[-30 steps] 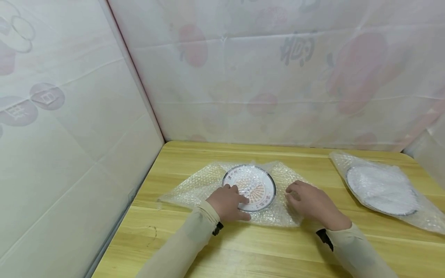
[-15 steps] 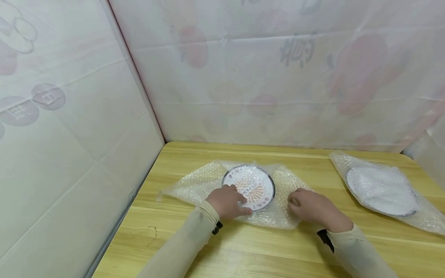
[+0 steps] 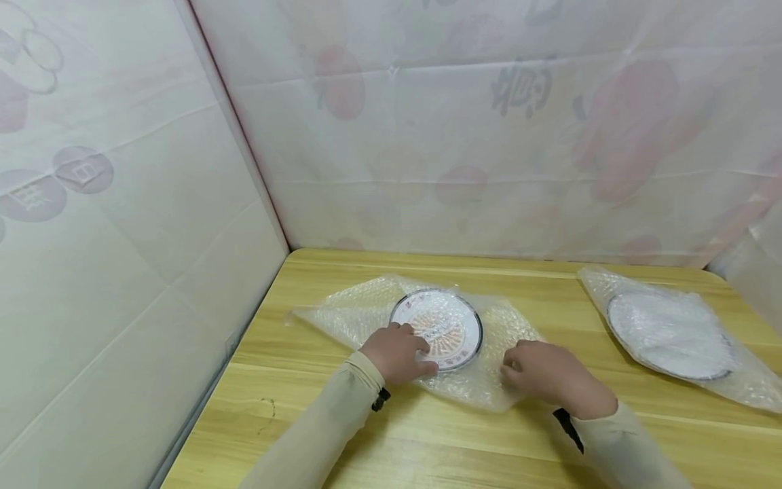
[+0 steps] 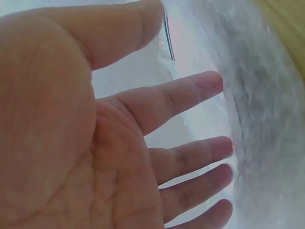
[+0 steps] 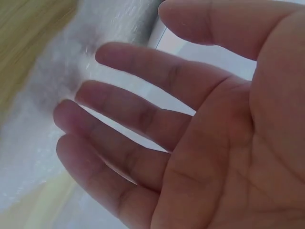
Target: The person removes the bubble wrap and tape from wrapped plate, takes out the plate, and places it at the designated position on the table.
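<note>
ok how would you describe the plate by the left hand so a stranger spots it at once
On the wood-grain table, find the left of two pieces of bubble wrap. The round white plate there has the left hand over its near left edge. Unlike the hazy wrapped plate farther right, it clearly shows an orange radiating pattern inside a dark rim.

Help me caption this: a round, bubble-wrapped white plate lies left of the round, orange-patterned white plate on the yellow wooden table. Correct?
No: in the head view, the bubble-wrapped plate lies right of the orange-patterned plate, not left. The rest holds.
</note>
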A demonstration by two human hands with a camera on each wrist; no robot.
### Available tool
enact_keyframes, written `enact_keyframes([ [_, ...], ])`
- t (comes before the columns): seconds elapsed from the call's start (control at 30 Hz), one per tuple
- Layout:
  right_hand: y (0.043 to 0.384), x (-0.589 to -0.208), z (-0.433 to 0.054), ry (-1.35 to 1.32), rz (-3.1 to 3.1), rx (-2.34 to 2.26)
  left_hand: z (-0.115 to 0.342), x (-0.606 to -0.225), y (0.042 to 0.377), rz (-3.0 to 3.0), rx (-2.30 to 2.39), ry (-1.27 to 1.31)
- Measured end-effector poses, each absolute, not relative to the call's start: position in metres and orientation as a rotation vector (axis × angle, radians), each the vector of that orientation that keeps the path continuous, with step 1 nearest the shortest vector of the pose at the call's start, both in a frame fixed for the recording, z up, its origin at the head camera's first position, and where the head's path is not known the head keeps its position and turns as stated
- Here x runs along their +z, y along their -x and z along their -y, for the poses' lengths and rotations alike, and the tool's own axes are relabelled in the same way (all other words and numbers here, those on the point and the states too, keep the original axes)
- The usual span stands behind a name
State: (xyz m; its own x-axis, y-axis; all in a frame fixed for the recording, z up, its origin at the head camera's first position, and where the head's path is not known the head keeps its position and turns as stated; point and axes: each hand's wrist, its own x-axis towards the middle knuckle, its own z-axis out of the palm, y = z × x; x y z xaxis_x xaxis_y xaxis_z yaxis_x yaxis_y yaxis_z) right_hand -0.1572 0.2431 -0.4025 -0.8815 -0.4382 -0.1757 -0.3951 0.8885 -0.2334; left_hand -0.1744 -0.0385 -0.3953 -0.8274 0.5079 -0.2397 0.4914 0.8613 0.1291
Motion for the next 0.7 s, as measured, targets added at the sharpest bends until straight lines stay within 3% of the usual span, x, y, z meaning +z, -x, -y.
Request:
enact_keyframes([
  [0.7,0.138,-0.384,-0.225,0.856,-2.664,-0.429,0.039,-0.396,0.173,-2.835,0.054,-0.679],
])
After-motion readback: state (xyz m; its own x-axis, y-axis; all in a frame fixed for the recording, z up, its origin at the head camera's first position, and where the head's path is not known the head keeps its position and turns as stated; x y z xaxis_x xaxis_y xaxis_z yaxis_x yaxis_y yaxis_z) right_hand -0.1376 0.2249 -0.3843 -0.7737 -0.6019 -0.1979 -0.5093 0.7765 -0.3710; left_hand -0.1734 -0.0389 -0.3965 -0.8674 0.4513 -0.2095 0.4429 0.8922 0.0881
